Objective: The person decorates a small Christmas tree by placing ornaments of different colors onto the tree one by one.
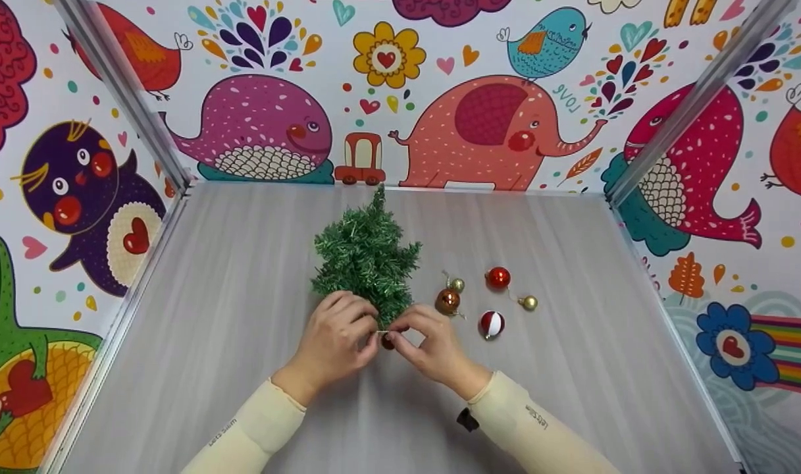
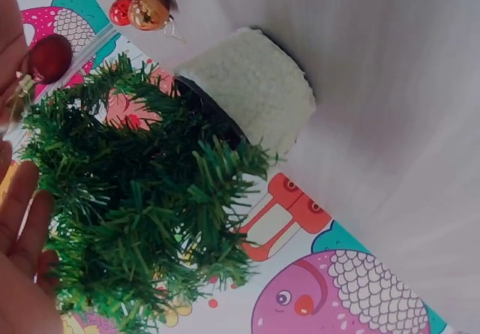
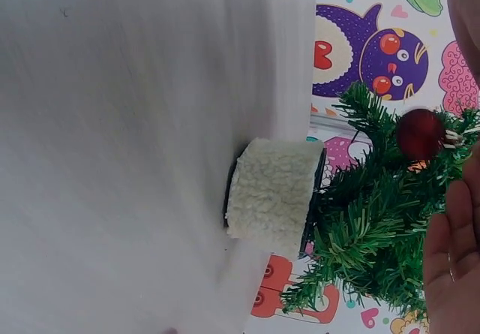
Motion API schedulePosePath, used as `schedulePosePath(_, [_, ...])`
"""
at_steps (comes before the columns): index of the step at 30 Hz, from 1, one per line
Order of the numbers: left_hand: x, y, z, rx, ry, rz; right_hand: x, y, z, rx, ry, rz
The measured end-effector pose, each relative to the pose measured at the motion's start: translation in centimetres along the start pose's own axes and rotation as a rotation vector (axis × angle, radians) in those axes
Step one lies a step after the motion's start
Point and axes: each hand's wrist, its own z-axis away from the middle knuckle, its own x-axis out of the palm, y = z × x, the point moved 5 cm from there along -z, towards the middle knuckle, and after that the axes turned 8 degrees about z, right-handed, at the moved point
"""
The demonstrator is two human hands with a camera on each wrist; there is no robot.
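A small artificial Christmas tree (image 1: 367, 250) stands on the table, its pot (image 3: 274, 191) wrapped in cream fleece. On the near side of its branches, a dark red bauble (image 3: 420, 134) hangs by a thin string, its cap turned up toward the fingers. My left hand (image 1: 334, 332) pinches one side of this string with thumb and fingertips. From the other side my right hand (image 1: 436, 342) pinches it too, the string stretched across the small gap. In the head view the bauble is mostly behind the right thumb.
Right of the tree lie several loose baubles: a bronze one (image 1: 447, 301), a shiny red one (image 1: 498, 278), a red-and-white one (image 1: 491, 324) and two small gold ones, one of them (image 1: 528, 303) farthest right. Printed wall panels with metal edge strips border the grey table (image 1: 242, 263).
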Motion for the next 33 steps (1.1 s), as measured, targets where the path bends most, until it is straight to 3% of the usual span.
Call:
schedulePosePath(2, [0.1,0.0,0.1,-0.009,-0.026,-0.032,-0.1,-0.1,0.0,0.002,0.008,0.031])
schedulePosePath(9, [0.4,0.2,0.5,-0.001,-0.032,-0.090,0.0,-0.1,0.3,-0.004,0.006,0.128])
schedulePosePath(21, [0.9,0.1,0.6,0.003,-0.040,-0.191,0.3,0.6,0.8,0.016,0.022,0.191])
schedulePosePath(33, [0.7,0.1,0.3,-0.007,-0.043,-0.215,0.2,1.1,0.7,0.041,0.009,0.224])
